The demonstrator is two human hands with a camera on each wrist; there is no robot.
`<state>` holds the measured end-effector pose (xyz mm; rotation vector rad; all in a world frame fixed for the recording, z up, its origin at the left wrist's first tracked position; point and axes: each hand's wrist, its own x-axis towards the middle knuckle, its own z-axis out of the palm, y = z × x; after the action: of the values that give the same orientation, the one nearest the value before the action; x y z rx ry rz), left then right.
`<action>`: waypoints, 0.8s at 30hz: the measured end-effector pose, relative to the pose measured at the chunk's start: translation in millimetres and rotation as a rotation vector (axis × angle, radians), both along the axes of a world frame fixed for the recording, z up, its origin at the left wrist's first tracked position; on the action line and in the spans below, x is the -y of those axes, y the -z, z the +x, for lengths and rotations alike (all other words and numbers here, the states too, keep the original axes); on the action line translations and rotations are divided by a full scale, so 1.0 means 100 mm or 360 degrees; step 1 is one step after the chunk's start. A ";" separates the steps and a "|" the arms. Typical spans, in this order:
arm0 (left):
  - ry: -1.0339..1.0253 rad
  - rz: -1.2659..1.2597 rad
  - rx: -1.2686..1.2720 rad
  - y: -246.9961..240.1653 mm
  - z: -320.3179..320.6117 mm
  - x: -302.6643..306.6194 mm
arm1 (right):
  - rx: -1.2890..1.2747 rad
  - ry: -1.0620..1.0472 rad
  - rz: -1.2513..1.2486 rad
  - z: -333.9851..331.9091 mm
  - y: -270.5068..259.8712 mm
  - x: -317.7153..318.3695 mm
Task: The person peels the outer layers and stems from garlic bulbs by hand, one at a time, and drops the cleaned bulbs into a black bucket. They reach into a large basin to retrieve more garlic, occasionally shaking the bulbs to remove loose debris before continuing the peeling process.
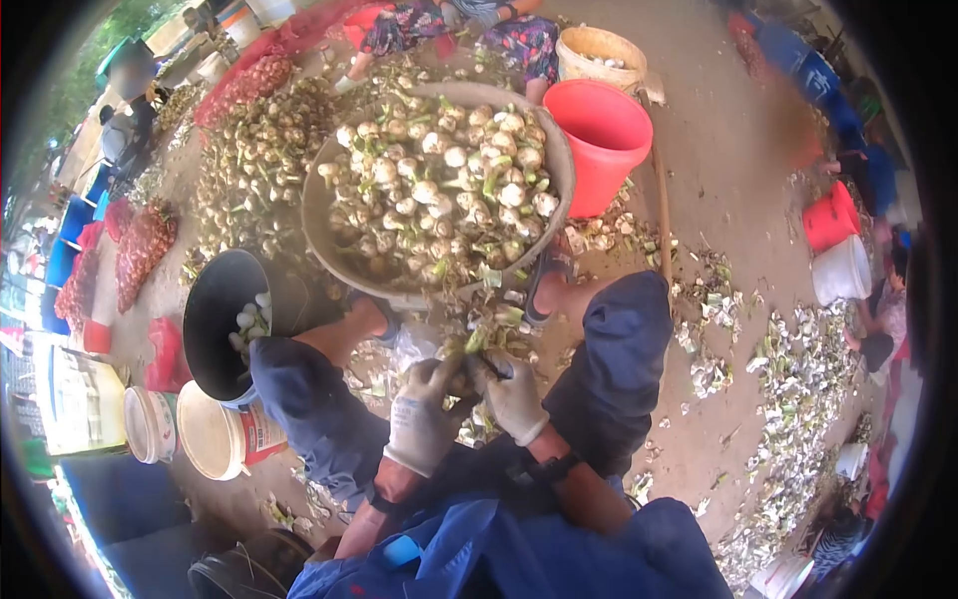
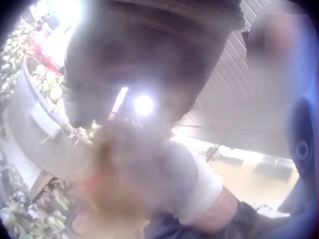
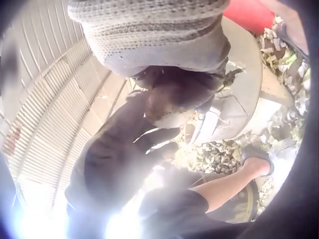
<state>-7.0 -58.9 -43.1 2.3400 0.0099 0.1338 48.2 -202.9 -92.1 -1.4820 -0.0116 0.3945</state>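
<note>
Both hands wear pale, soiled gloves and meet between the knees, in front of a wide tub (image 1: 309,215) heaped with garlic bulbs (image 1: 424,190). My left hand (image 1: 419,419) grips a garlic bulb (image 3: 169,110), brownish and dirt-marked in the right wrist view. A green stem (image 1: 474,341) stands up between the hands. Close against the bulb, my right hand (image 1: 511,394) has its fingers curled round a small dark tool (image 1: 491,366); its kind I cannot tell. Glare and blur cover much of the left wrist view, where the left glove (image 2: 184,179) shows.
Left of the knee, a black bucket (image 1: 225,319) holds several white peeled bulbs. A red bucket (image 1: 599,145) stands right of the tub, a stick (image 1: 663,210) beside it. More garlic (image 1: 259,150) is piled left; peelings (image 1: 788,399) litter the floor right. Other people sit nearby.
</note>
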 end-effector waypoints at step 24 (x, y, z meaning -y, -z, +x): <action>-0.0131 -0.1105 -0.0113 0.25 0.00 -0.09 | 0.0132 -0.0093 0.0133 0.08 -0.05 0.29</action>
<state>-6.9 -49.6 -68.1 1.6493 0.1620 0.0715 56.6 -232.0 -87.1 -1.4171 -0.1361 0.3750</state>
